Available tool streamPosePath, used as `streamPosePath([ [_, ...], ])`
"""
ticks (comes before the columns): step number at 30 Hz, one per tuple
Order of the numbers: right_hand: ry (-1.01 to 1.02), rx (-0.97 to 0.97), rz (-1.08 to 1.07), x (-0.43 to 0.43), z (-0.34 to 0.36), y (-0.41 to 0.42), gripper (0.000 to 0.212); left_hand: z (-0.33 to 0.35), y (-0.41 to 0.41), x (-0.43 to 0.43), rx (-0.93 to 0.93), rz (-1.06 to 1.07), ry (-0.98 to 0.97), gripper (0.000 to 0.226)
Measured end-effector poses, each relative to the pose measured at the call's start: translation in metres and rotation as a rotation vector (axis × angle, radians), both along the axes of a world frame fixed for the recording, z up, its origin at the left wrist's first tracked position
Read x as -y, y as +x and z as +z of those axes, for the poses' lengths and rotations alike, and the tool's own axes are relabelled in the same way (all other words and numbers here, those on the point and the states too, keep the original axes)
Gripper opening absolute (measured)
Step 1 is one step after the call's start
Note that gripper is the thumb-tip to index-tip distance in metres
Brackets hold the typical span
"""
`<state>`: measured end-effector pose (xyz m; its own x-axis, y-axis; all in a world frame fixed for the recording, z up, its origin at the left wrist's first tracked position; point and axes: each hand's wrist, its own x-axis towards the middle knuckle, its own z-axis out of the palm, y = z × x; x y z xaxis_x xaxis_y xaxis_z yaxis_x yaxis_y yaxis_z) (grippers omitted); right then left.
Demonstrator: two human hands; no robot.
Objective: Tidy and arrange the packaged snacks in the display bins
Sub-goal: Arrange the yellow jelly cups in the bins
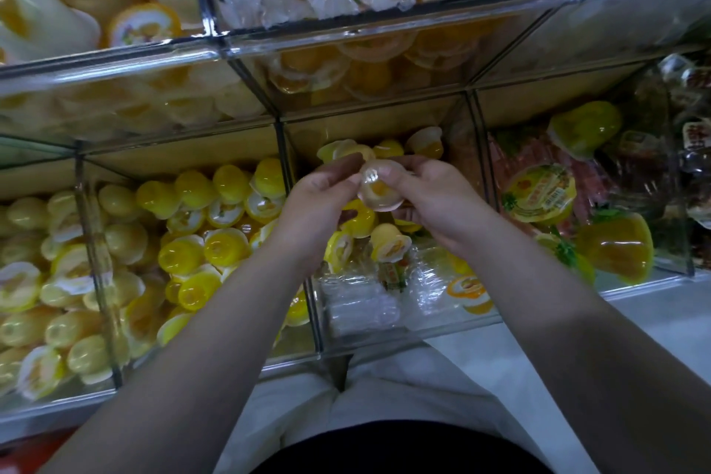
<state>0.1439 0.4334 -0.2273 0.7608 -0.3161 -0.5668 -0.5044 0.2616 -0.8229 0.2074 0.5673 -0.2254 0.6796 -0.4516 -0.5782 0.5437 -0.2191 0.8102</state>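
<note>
Both hands meet over the middle clear bin (384,342) of the lower row. Between them is a clear jelly cup (379,187) with an orange piece inside. My left hand (321,196) pinches its left side and my right hand (431,194) grips its right side and underside. Beneath the hands, the bin holds yellow jelly cups (388,242) and clear wrapped packs (358,304). The bin to the left (96,242) is heaped with several yellow jelly cups (200,250).
The right bin (673,262) holds larger orange jelly cups (538,196) and red-labelled packs. An upper row of clear bins (346,46) with pale cups and wrapped snacks overhangs the lower row. A white shelf edge (577,323) runs in front of the bins.
</note>
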Motion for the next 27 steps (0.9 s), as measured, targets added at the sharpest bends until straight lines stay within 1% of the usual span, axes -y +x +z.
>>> streamPosePath([
  [4,-0.011,0.044,-0.038,-0.013,0.017,-0.001,0.005,0.013,0.006,-0.019,0.034,0.014,-0.033,0.018],
  [6,-0.013,0.070,-0.045,-0.020,0.026,-0.001,0.006,0.021,0.007,-0.028,0.048,0.015,-0.067,0.016],
  [10,-0.036,0.132,-0.026,-0.034,0.043,-0.001,0.012,0.040,0.007,-0.047,0.083,-0.028,-0.100,0.019],
  [11,-0.038,0.148,-0.022,-0.038,0.048,-0.001,0.014,0.045,0.008,-0.052,0.092,-0.033,-0.112,0.020],
  [14,-0.018,0.211,-0.011,-0.050,0.064,0.000,0.032,0.059,0.012,-0.067,0.125,-0.013,-0.141,0.023],
  [15,-0.008,0.233,-0.007,-0.053,0.069,0.000,0.035,0.063,0.013,-0.072,0.148,-0.010,-0.148,0.024],
  [19,0.004,0.281,-0.006,-0.067,0.086,0.007,0.023,0.079,0.023,-0.092,0.258,-0.025,-0.161,0.028],
  [22,-0.017,0.314,0.013,-0.078,0.097,0.011,0.031,0.089,0.029,-0.104,0.322,-0.044,-0.173,0.035],
  [27,-0.078,0.384,0.023,-0.094,0.116,0.015,0.028,0.105,0.039,-0.119,0.386,-0.069,-0.216,0.036],
])
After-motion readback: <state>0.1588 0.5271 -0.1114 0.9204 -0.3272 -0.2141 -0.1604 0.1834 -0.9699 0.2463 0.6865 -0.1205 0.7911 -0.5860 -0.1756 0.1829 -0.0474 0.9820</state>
